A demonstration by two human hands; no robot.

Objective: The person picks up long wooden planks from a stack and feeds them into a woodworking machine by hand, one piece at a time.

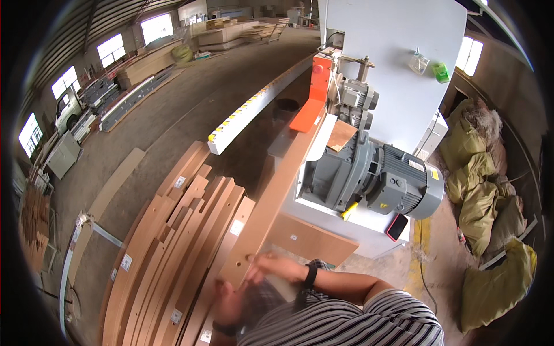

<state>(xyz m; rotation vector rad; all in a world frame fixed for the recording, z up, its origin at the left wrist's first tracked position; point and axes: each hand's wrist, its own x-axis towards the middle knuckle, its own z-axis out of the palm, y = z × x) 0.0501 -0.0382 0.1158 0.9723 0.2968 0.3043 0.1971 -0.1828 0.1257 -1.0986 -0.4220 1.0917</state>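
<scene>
A long brown wooden board (274, 202) stretches away from me, its far end under an orange guard (314, 109) on the machine. A small round hole shows near its close end. My left hand (227, 303), slightly blurred, is closed on that end at its left corner. On the board's right edge, my right hand (274, 266) grips it with bent fingers. To the left, just below the board, lies a stack of similar brown boards (167, 248), several with white labels.
A large grey motor (404, 179) sits right of the board, with a phone (397, 227) and a yellow-handled tool (350, 210) nearby. A white rail (254, 106) runs far left of the guard. Stuffed yellowish sacks (476, 213) line the right side.
</scene>
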